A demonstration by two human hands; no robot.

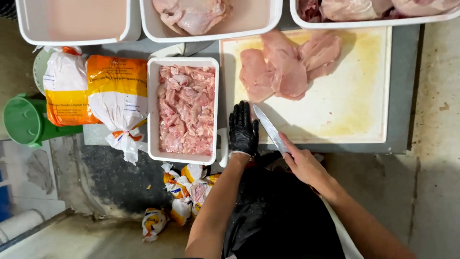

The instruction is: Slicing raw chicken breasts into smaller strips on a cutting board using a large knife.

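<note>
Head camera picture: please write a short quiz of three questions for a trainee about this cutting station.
1. True or false: the left hand wears a black glove.
2. What does the right hand hold? A) knife B) spoon C) bag
3. Fill in: the chicken fillets lie on the ____ board.

Key:
1. True; it rests flat on the cutting board edge.
2. A, the knife, blade tip pointing away from the person.
3. Cutting. The small tray to the left holds chopped meat.

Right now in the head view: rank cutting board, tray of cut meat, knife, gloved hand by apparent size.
1. cutting board
2. tray of cut meat
3. knife and gloved left hand: look alike, not ranked; the right hand hides the knife's handle.
</note>
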